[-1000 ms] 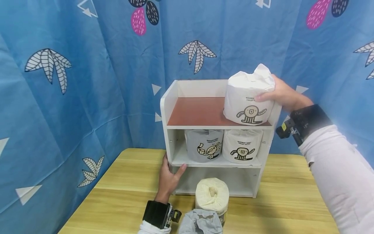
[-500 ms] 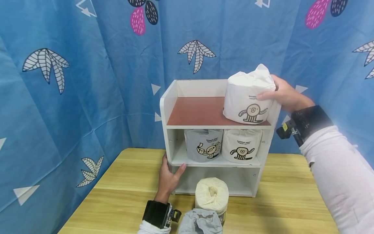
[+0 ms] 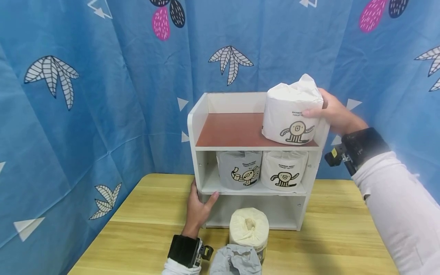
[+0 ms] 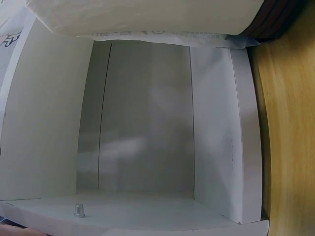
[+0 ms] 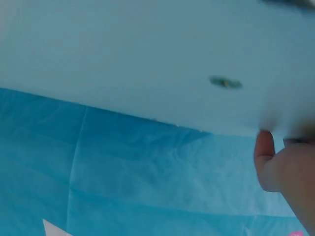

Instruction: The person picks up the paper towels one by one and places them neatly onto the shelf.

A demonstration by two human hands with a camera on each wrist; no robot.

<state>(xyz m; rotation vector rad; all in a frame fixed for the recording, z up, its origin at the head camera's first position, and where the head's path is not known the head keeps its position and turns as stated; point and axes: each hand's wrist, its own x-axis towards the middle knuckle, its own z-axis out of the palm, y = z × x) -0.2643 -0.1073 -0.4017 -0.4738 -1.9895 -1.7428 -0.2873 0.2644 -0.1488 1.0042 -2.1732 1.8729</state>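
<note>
White roll: a wrapped white paper roll (image 3: 292, 114) with a cartoon figure on its front stands at the right end of the top shelf, right of centre in the head view.
Right hand: the right hand (image 3: 331, 110) grips the white paper roll from its right side; one finger curls onto the front of the wrapper. In the right wrist view only part of this hand (image 5: 283, 169) shows at the lower right, against a blurred white panel.
Left hand: the left hand (image 3: 198, 208) grips the lower left post of the shelf unit (image 3: 197, 130), thumb on its front face, at lower centre of the head view.
Shelf unit: white frame with a reddish-brown top board, standing on the wooden worktop (image 3: 343, 236). The left wrist view shows its lowest compartment (image 4: 147, 123).
Middle shelf: a grey wrapped roll (image 3: 239, 169) and a second white wrapped roll (image 3: 283, 170) stand side by side, touching.
Worktop, front: an unwrapped cream roll (image 3: 249, 227) stands before the shelf unit; crumpled grey wrapper (image 3: 235, 261) lies just in front of it, at the bottom edge.
Backdrop: blue patterned curtain (image 3: 103, 95).
</note>
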